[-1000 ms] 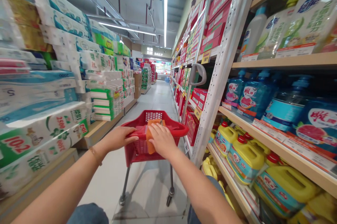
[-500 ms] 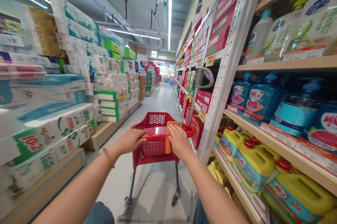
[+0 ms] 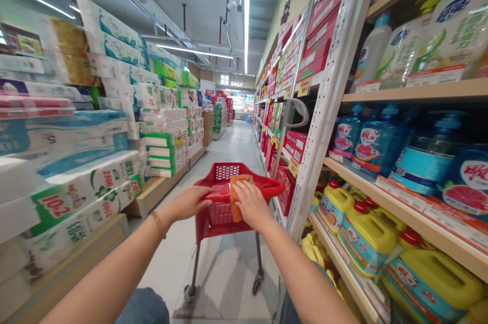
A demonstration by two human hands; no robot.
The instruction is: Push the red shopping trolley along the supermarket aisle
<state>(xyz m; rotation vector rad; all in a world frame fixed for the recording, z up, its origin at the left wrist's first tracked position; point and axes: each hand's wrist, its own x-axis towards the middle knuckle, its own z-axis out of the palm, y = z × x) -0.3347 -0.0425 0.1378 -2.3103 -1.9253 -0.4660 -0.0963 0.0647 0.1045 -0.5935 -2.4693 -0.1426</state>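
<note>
Cloth [image 3: 237,215] lies partly hidden beneath clasping right hand [image 3: 252,204]; left hand [image 3: 186,203] curls round handle [image 3: 221,193].

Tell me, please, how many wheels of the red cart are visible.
2: the left wheel and the right wheel, both on the near side of the red cart. More may be hidden.
</note>
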